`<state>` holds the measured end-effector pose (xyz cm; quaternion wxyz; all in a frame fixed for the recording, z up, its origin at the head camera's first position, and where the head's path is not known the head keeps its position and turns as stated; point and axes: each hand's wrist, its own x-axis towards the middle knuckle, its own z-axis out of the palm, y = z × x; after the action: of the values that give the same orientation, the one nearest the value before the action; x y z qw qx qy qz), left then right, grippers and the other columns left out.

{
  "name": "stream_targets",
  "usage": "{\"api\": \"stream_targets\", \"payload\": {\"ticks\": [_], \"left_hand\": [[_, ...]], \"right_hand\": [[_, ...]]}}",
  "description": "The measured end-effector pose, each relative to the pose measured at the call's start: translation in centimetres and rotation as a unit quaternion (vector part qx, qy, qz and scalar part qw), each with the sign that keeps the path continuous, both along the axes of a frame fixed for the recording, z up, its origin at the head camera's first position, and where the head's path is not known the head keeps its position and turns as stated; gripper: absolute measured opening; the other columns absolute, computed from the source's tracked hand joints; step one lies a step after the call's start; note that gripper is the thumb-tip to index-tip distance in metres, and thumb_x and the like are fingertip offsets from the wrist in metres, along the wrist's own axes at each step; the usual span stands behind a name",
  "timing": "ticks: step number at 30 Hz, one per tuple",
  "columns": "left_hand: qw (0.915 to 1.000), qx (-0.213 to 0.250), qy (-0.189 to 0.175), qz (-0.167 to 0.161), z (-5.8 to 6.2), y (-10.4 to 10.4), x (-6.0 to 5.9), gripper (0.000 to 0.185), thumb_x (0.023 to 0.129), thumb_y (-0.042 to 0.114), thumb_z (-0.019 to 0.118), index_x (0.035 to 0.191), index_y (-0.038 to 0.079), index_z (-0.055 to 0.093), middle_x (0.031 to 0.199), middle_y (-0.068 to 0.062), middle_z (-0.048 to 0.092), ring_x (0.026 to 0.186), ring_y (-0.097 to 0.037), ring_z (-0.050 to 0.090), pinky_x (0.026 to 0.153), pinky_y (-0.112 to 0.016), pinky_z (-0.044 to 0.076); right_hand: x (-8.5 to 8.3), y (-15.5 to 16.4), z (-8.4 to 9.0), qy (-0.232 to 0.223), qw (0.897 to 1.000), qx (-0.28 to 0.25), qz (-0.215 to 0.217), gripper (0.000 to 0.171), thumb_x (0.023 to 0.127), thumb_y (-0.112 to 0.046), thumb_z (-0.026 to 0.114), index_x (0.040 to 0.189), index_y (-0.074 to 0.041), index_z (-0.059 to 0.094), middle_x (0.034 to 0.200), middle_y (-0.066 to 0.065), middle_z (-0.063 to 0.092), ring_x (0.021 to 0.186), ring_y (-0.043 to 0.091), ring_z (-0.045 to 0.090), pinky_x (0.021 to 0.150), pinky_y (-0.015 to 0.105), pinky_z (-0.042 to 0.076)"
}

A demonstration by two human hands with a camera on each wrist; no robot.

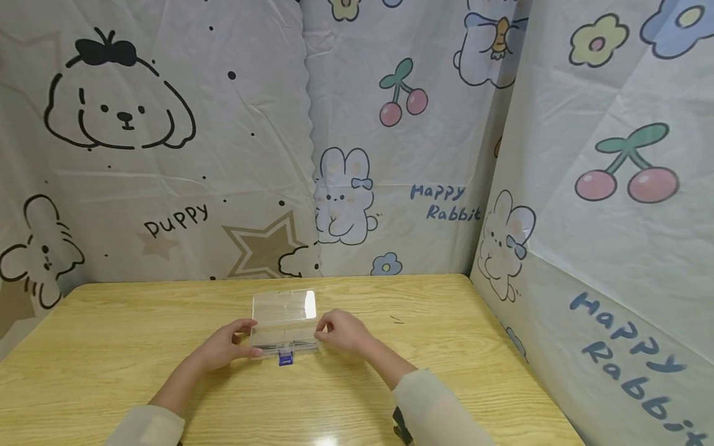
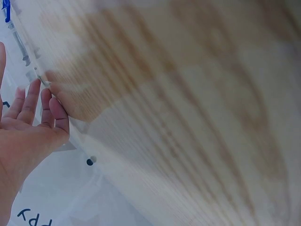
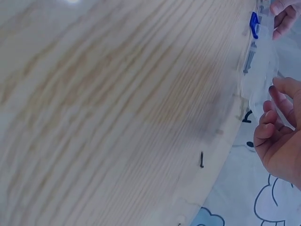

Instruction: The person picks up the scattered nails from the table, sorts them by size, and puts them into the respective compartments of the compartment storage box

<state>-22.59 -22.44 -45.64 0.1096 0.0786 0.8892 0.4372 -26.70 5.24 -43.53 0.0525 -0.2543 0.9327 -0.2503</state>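
A clear plastic box point(image 1: 284, 337) lies mid-table with its lid point(image 1: 284, 305) swung up and back; a blue latch point(image 1: 286, 358) sits at its front edge. My left hand point(image 1: 225, 344) holds the box's left end between thumb and fingers. My right hand point(image 1: 340, 331) pinches the right end with curled fingers. The left wrist view has my left hand point(image 2: 28, 127) with its fingertips on the box's corner point(image 2: 21, 47). In the right wrist view, my right hand point(image 3: 277, 136) grips the clear box point(image 3: 261, 70) near the blue latch point(image 3: 254, 24). What lies inside the box is too faint to tell.
The wooden table point(image 1: 111, 347) is walled at the back and right by printed cartoon curtains point(image 1: 390, 155). A thin dark pin point(image 1: 396, 319) lies on the wood to the right of the box, also seen as a pin point(image 3: 201, 159) near the table edge.
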Motion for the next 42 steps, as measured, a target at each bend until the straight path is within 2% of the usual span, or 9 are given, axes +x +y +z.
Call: {"api": "stream_targets", "payload": {"ticks": [9,28,38,42], "left_hand": [[1.0000,0.002,-0.001,0.004,-0.2,-0.1,0.0,0.080,0.077,0.035,0.076,0.138,0.000,0.038,0.135,-0.027,0.043,0.113,-0.037,0.046,0.090,-0.049,0.042],[1.0000,-0.003,0.004,-0.004,-0.2,-0.1,-0.1,0.079,0.079,0.036,0.074,0.138,0.000,0.038,0.135,-0.027,0.043,0.114,-0.039,0.046,0.091,-0.051,0.042],[1.0000,0.000,-0.002,-0.001,-0.2,-0.2,-0.1,0.078,0.079,0.035,0.074,0.138,0.000,0.038,0.135,-0.027,0.043,0.114,-0.038,0.046,0.089,-0.049,0.043],[1.0000,0.001,-0.003,-0.001,-0.1,-0.2,-0.1,0.078,0.079,0.035,0.074,0.139,0.000,0.038,0.136,-0.027,0.043,0.114,-0.038,0.045,0.089,-0.049,0.043]], "right_hand": [[-0.4,2.4,0.2,-0.001,1.000,-0.003,-0.020,0.014,0.089,-0.026,0.063,0.089,-0.013,0.068,0.076,-0.005,0.053,0.067,0.008,0.045,0.059,0.023,0.037],[-1.1,7.8,-0.3,-0.004,0.998,-0.026,-0.065,0.014,0.090,-0.022,0.061,0.090,-0.010,0.067,0.080,0.000,0.055,0.069,0.013,0.046,0.060,0.026,0.038],[-1.6,10.4,-0.8,0.001,0.993,-0.037,-0.109,0.010,0.089,-0.021,0.063,0.090,-0.012,0.067,0.081,-0.001,0.056,0.074,0.014,0.047,0.065,0.029,0.039],[-1.9,11.4,-1.1,0.003,0.991,-0.047,-0.128,0.008,0.088,-0.019,0.064,0.087,-0.011,0.067,0.079,0.000,0.055,0.071,0.014,0.047,0.063,0.028,0.039]]}}
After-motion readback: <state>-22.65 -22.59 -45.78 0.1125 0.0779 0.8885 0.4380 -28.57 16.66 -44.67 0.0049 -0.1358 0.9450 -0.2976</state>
